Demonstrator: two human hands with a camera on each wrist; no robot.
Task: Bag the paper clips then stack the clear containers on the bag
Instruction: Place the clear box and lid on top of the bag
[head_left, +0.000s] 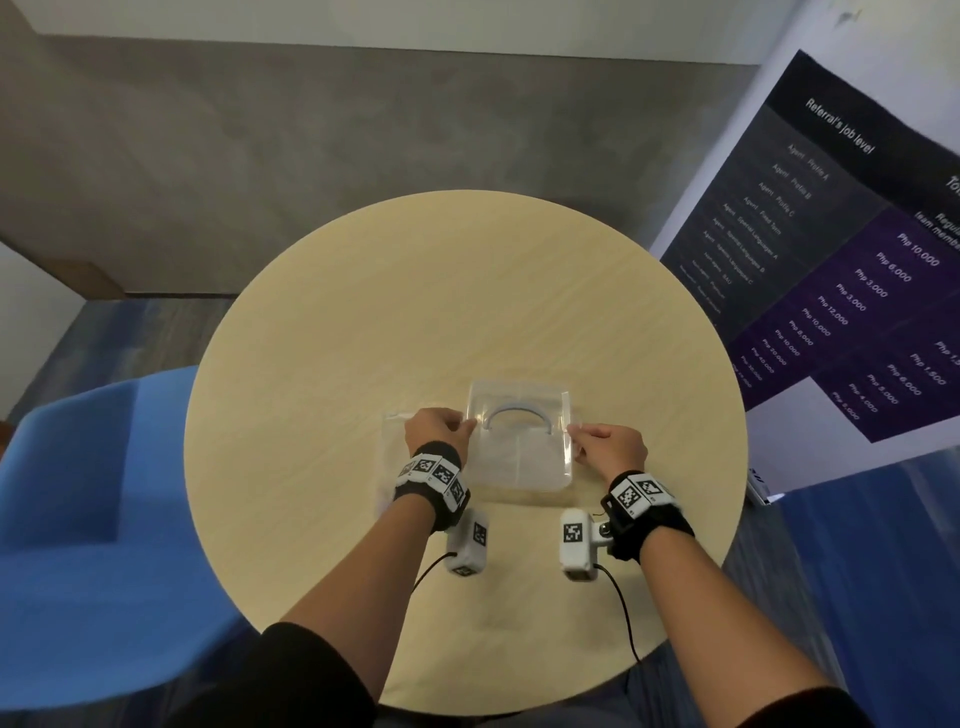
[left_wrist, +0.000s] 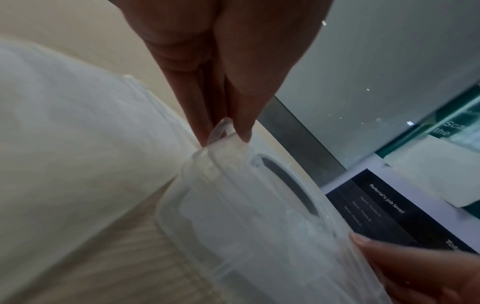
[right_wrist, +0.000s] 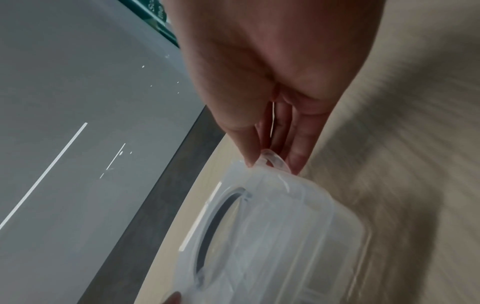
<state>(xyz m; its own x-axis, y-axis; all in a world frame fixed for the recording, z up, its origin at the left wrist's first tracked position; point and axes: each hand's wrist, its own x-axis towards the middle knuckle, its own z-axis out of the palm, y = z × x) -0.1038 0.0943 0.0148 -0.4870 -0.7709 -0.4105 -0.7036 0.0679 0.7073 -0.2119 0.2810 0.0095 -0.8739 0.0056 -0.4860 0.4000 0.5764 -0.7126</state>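
Clear container (head_left: 521, 447) between hands, left hand (head_left: 435, 434) and right hand (head_left: 613, 449) pinching its side tabs; bag (head_left: 390, 457) under left hand.

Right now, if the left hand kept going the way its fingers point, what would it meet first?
The left hand already pinches the clear container at a side tab, so it would push into that. Past it is probably the right hand.

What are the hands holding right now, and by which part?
Both hold the clear container: left hand pinches the tab on its left edge, right hand pinches the tab on its right edge.
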